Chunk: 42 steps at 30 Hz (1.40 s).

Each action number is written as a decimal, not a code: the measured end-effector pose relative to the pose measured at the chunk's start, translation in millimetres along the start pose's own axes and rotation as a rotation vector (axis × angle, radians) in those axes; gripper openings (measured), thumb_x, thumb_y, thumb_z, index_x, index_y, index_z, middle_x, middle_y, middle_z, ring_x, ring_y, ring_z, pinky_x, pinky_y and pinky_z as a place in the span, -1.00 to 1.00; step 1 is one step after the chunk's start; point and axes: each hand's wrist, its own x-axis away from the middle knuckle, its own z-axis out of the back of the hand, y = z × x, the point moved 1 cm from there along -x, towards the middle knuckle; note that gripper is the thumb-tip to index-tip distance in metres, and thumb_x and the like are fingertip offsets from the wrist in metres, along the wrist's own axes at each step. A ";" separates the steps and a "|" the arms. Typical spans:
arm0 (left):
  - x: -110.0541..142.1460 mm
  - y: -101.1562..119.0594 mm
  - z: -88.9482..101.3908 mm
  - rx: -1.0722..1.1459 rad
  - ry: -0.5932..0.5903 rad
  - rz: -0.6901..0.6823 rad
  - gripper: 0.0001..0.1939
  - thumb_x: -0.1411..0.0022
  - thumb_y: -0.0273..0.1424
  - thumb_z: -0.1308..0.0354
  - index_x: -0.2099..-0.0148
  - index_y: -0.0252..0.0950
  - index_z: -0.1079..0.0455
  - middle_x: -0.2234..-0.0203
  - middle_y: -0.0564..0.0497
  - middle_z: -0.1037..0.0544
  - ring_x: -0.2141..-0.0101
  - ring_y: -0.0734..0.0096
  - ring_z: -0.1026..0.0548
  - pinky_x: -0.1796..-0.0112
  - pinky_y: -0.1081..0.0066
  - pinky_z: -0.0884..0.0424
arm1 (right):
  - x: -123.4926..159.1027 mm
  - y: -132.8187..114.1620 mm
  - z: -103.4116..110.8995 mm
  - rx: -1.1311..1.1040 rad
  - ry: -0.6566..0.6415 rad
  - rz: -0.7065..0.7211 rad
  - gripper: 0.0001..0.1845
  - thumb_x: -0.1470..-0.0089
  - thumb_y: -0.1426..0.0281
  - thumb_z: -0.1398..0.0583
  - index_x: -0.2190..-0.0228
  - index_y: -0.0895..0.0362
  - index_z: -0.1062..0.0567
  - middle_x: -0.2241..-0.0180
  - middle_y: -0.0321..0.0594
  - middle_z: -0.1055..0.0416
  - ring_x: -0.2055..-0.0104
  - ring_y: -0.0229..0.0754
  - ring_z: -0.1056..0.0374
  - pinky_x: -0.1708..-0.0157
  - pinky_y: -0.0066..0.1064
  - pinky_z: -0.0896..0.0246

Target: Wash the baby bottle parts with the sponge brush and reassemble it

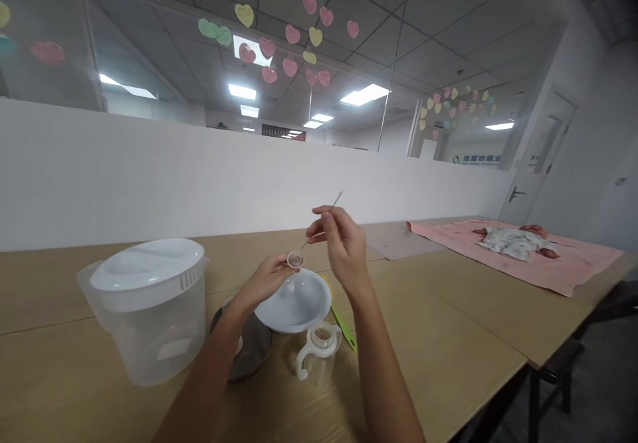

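Head view. The left hand (265, 278) is clamped on a small, round, whitish cup-like piece (295, 260), raised near the far rim of a glossy white round bowl (304, 307) on the wood-toned desk (428, 337). The right hand (343, 238) pinches a thin, pale, straight rod (338, 198), its lower end at the piece. Judged by appearance, the piece is light, perhaps slippery, best held by its outer edge; the rod, light and slender, suits a fingertip grip mid-length.

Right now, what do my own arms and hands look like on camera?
Your left hand and right hand are ungloved, with slim fingers. Both forearms are bare and slender; no sleeves, watch or bracelet show on the parts in view.
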 end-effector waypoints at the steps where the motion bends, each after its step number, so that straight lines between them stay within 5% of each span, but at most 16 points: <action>1: 0.6 1.3 0.9 0.004 -0.001 -0.005 -0.75 -0.05 -0.25 -0.10 0.40 -0.37 -0.40 0.42 -0.01 -0.46 0.33 0.32 -0.38 0.35 0.45 -0.30 | 0.0 1.3 -1.7 0.031 -0.018 0.005 -0.63 -0.16 0.13 0.04 0.25 0.12 -0.39 0.51 -0.30 -0.35 0.46 -0.35 -0.33 0.43 -0.50 -0.35; 14: -3.5 -4.7 3.5 -0.030 0.080 -0.049 -0.79 -0.02 -0.33 -0.07 0.39 -0.38 -0.41 0.54 0.04 -0.43 0.46 0.44 -0.36 0.44 0.50 -0.25 | 2.5 5.1 3.6 0.400 -0.097 0.042 -0.72 -0.13 0.28 -0.02 0.40 0.15 -0.46 0.42 -0.20 -0.42 0.41 -0.29 -0.32 0.40 -0.48 -0.24; 22: -11.1 -8.3 -5.3 0.111 0.274 -0.157 -0.82 -0.01 -0.38 -0.01 0.38 -0.38 -0.36 0.64 0.09 -0.32 0.60 0.54 -0.30 0.61 0.57 -0.19 | 9.9 34.5 -20.4 0.246 -0.392 -0.094 -0.63 -0.11 0.32 -0.01 0.60 0.18 -0.45 0.65 -0.32 -0.32 0.61 -0.38 -0.18 0.57 -0.56 -0.06; 28: -9.7 -9.7 -0.2 -0.027 0.226 -0.170 -0.76 -0.07 -0.33 -0.04 0.32 -0.40 -0.41 0.55 0.01 -0.39 0.49 0.45 -0.37 0.55 0.55 -0.29 | 7.2 11.2 -10.7 0.160 -0.122 -0.076 -0.61 -0.08 0.17 -0.07 0.27 0.20 -0.51 0.64 -0.36 -0.28 0.59 -0.37 -0.16 0.59 -0.55 -0.04; 33: -7.7 -3.3 -5.2 -0.056 0.131 -0.190 -0.72 -0.11 -0.26 -0.02 0.49 -0.37 -0.34 0.64 0.09 -0.28 0.53 0.52 -0.26 0.48 0.53 -0.26 | 10.1 -7.6 0.1 0.263 0.111 0.044 -0.56 -0.15 0.15 0.02 0.52 0.16 -0.44 0.69 -0.37 -0.22 0.63 -0.38 -0.13 0.57 -0.54 -0.03; 42: -9.6 1.1 -6.2 0.020 0.169 -0.191 -0.85 0.04 -0.39 -0.03 0.51 -0.37 -0.35 0.64 0.07 -0.34 0.56 0.51 -0.28 0.50 0.51 -0.20 | 12.6 22.3 -15.3 0.323 -0.114 0.005 -0.51 -0.16 0.14 0.06 0.59 0.15 -0.41 0.67 -0.33 -0.25 0.59 -0.34 -0.17 0.52 -0.52 -0.06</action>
